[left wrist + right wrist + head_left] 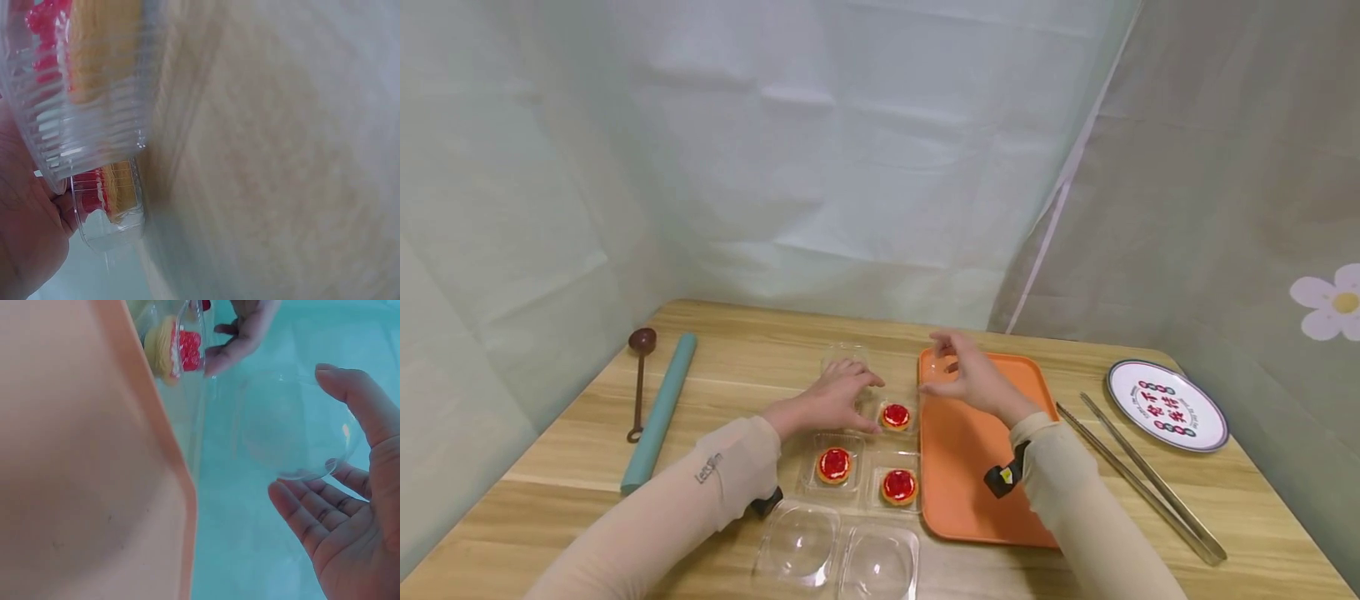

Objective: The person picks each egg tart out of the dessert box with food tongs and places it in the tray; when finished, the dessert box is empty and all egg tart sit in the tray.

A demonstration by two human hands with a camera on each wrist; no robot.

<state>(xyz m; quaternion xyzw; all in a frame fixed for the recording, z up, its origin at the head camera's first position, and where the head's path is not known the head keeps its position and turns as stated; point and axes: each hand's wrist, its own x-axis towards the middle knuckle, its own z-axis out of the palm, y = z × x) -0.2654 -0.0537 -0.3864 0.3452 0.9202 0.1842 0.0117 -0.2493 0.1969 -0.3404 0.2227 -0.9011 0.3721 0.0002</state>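
My left hand [842, 396] is over the back pair of clear clamshell boxes, thumb and fingers spread beside a red-topped tart [895, 417]. In the right wrist view, the left fingertips are close to the side of a tart's box; whether they touch it cannot be told. A clear plastic lid [294, 431] stands between the thumb and curved fingers of my right hand [356, 519], which holds it by the edges. In the head view, that hand [973, 379] is above the orange tray's left side. Two more tarts, one left [834, 465] and one right [898, 487], sit in nearer boxes.
Two open lids, left [799, 542] and right [880, 562], lie toward me. The orange tray [970, 492] lies right of the boxes. Metal tongs [1150, 483] and a white plate [1202, 417] are farther right. A teal roll [658, 417] and brown ladle [641, 375] lie left.
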